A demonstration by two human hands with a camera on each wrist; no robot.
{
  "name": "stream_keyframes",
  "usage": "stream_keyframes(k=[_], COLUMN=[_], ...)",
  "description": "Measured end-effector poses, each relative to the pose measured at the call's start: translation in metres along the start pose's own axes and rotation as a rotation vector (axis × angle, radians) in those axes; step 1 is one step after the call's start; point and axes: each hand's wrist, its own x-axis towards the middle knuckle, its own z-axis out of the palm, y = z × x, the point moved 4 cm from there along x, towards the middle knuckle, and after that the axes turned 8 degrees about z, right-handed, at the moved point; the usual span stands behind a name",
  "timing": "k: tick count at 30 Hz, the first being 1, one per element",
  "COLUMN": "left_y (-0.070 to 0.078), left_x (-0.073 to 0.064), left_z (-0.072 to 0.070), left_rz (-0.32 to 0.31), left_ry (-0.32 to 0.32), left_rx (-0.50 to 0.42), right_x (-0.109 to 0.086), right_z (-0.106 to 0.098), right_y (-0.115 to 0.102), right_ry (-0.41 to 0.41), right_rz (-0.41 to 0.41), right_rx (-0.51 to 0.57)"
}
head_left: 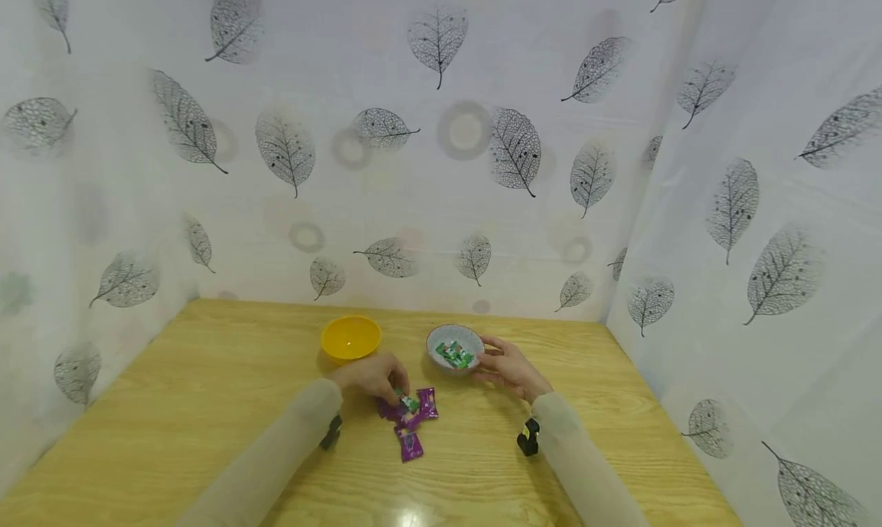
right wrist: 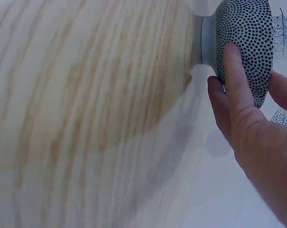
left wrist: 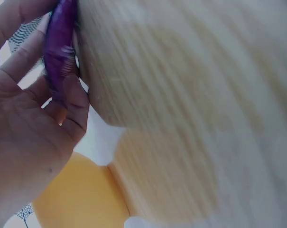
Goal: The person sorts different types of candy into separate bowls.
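My left hand (head_left: 377, 375) reaches down with bent fingers onto a small pile of wrapped candies. A green candy (head_left: 409, 402) is at its fingertips, among several purple candies (head_left: 409, 443). In the left wrist view a purple candy (left wrist: 60, 50) crosses in front of my fingers and hides part of them, so a firm grip cannot be made out. My right hand (head_left: 511, 368) holds the right side of a dotted bowl (head_left: 455, 329), its fingers spread over the wall and rim. Inside that bowl lie several green candies (head_left: 455, 355). The dotted outer wall shows in the right wrist view.
A yellow bowl (head_left: 351, 339) stands on the wooden table (head_left: 227, 374), just behind my left hand. Pale curtains with a leaf print (head_left: 441, 167) close off the back and the sides of the table.
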Motion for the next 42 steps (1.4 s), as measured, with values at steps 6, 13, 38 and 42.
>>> stream_keyframes(k=[6, 13, 38, 42], left_y=[0.001, 0.003, 0.016, 0.019], left_x=[-0.002, -0.006, 0.0, 0.006], left_z=[0.0, 0.0, -0.011, -0.013], left_rz=[-0.071, -0.05, 0.074, 0.112], left_ry=[0.033, 0.042, 0.116, 0.148], left_rx=[-0.007, -0.036, -0.18, -0.136], right_x=[0.0, -0.001, 0.0, 0.001], right_z=[0.0, 0.001, 0.0, -0.001], right_y=[-0.001, -0.001, 0.002, 0.002], right_ry=[0.014, 0.002, 0.002, -0.002], right_rz=[-0.003, 0.002, -0.01, -0.012], right_rx=[0.0, -0.004, 0.018, 0.011])
